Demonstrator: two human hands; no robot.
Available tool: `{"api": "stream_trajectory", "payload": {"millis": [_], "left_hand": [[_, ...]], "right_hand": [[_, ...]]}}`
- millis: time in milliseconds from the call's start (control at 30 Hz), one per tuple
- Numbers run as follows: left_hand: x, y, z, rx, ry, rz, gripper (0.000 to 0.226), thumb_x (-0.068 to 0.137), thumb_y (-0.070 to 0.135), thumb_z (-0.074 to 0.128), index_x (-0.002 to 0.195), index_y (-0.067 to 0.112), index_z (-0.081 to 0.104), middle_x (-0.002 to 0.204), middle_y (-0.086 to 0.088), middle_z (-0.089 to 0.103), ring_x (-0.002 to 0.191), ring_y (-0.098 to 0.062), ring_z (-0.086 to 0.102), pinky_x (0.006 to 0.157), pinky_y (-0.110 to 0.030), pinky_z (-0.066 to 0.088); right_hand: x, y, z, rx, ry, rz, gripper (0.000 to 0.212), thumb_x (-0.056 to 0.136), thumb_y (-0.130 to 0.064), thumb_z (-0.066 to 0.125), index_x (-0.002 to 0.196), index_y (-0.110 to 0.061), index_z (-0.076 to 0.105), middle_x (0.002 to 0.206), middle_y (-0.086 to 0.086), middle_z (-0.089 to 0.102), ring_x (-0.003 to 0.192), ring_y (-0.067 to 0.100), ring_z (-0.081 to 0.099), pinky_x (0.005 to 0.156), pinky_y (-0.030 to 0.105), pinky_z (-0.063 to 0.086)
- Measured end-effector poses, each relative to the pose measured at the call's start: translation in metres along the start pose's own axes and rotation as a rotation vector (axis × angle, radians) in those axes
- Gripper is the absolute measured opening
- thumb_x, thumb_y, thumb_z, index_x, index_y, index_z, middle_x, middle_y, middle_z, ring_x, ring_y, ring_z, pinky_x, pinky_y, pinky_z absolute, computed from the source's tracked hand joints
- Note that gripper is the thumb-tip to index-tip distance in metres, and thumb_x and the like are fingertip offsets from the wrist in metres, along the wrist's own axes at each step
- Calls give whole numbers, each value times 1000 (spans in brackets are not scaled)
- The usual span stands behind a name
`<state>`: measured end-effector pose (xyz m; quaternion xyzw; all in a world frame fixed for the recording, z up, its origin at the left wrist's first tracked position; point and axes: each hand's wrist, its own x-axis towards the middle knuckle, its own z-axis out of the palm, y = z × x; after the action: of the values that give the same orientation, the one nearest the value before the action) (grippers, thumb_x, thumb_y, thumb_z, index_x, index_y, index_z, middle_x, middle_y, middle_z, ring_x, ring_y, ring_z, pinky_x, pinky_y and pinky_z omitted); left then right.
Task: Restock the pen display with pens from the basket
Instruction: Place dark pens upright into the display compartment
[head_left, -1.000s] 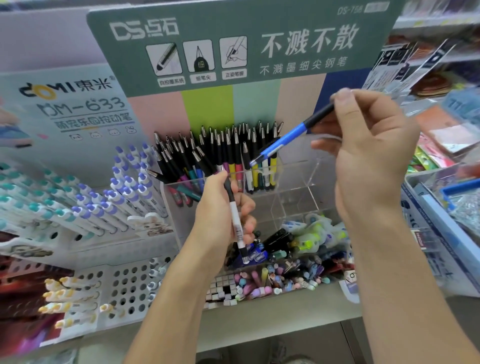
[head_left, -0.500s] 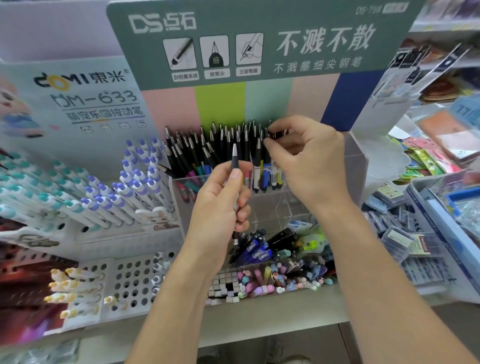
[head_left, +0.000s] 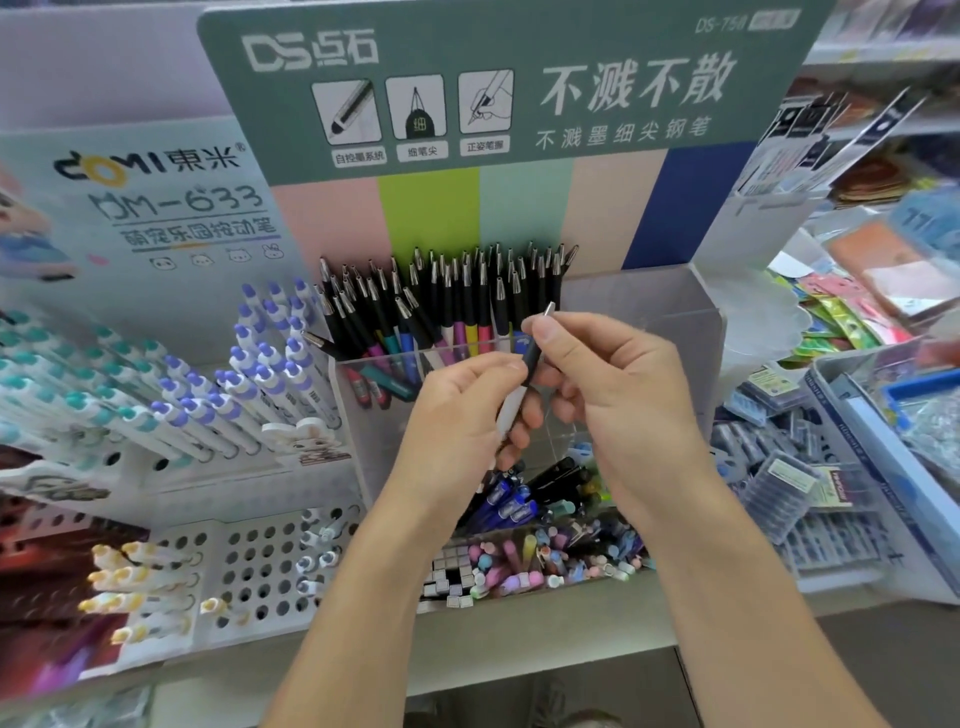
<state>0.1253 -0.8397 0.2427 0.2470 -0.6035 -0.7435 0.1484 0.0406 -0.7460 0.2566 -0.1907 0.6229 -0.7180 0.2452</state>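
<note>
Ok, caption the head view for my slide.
Both hands, left hand and right hand, hold one black-and-white pen before the clear pen display.

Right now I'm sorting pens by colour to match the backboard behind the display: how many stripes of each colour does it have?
Pink stripe: 1
Lime green stripe: 1
Mint stripe: 1
Beige stripe: 1
Navy stripe: 1
Total: 5

In front of the clear pen box (head_left: 644, 312), the left hand (head_left: 457, 415) and right hand (head_left: 613, 384) both pinch one black-and-white pen (head_left: 524, 374), tilted tip-up. Upright pens (head_left: 447, 306) fill the box's left half; loose pens (head_left: 524, 499) lie below it.
</note>
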Motion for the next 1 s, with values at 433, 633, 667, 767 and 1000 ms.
{"api": "stream_trajectory", "payload": {"millis": [433, 633, 667, 767, 1000], "left_hand": [[-4, 1, 0, -139, 277, -59, 32, 105, 28, 46, 91, 14, 70, 68, -2, 65, 59, -14, 62, 51, -21, 48], [-9, -3, -3, -114, 345, -92, 29, 104, 27, 48, 91, 13, 70, 68, -1, 65, 60, -12, 60, 55, -23, 47], [-9, -4, -2, -107, 356, -102, 28, 104, 27, 48, 91, 13, 69, 67, -1, 65, 60, -12, 60, 55, -23, 47], [-7, -4, 2, -99, 370, -109, 26, 103, 25, 49, 90, 13, 69, 66, 0, 64, 58, -12, 59, 54, -23, 46], [6, -5, 27, -40, 293, -69, 25, 102, 24, 50, 88, 15, 68, 63, 3, 62, 56, -11, 58, 52, -22, 44]], "right_hand": [[60, -13, -16, -406, 245, -578, 7, 98, -17, 64, 94, -17, 70, 78, -5, 69, 69, 15, 69, 65, 41, 60], [58, 8, -6, -602, 117, -594, 8, 90, -11, 69, 97, -14, 71, 76, -8, 68, 70, 7, 64, 65, 20, 53], [59, 11, -6, -631, 102, -603, 8, 89, -10, 69, 96, -12, 71, 76, -5, 69, 70, 8, 64, 65, 21, 53], [63, 20, -9, -685, 87, -619, 10, 85, -9, 70, 94, -11, 75, 83, 0, 70, 74, 9, 63, 70, 21, 52], [44, 18, -38, -646, 210, -591, 28, 84, -19, 79, 110, -15, 71, 92, -2, 65, 78, 9, 61, 69, 17, 49]]}}
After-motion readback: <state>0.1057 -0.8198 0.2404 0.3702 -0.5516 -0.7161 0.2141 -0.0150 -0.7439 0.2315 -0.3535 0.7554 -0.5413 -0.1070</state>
